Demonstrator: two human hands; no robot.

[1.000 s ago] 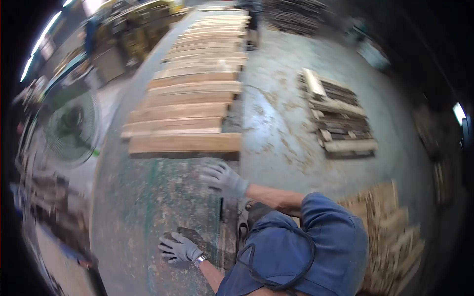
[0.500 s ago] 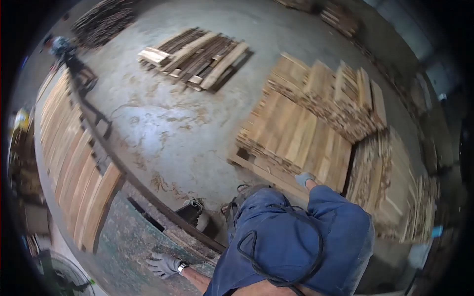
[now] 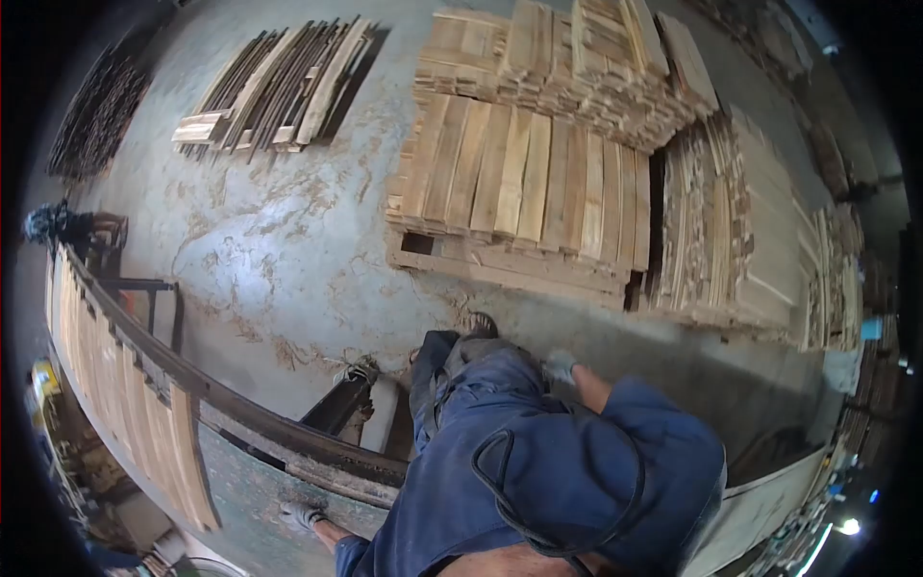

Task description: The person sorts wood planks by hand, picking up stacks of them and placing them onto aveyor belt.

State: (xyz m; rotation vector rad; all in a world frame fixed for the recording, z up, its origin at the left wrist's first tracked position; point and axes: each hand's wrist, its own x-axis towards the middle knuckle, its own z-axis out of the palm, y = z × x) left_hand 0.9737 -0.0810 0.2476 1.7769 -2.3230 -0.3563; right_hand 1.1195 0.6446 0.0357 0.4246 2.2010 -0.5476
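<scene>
My left hand [image 3: 302, 515], in a grey glove, rests on the worn green table top [image 3: 252, 481] with its fingers spread and nothing in them. A row of wooden boards [image 3: 125, 385] lies side by side along the table, farther left. My right hand [image 3: 561, 365], also gloved, hangs beside my leg, between my body and the pallet of stacked planks [image 3: 519, 183]; its fingers are too small and blurred to make out.
A dark metal frame with a pale leg [image 3: 380, 415] stands under the table's edge. Another person [image 3: 72, 226] is at the table's far end. More planks are stacked at the right [image 3: 750, 231]; a bundle of strips [image 3: 274, 87] lies on the floor.
The view has turned, so the plank stacks sit higher and farther left. My right hand has come away from the pallet's edge toward my leg. My left hand still rests on the table.
</scene>
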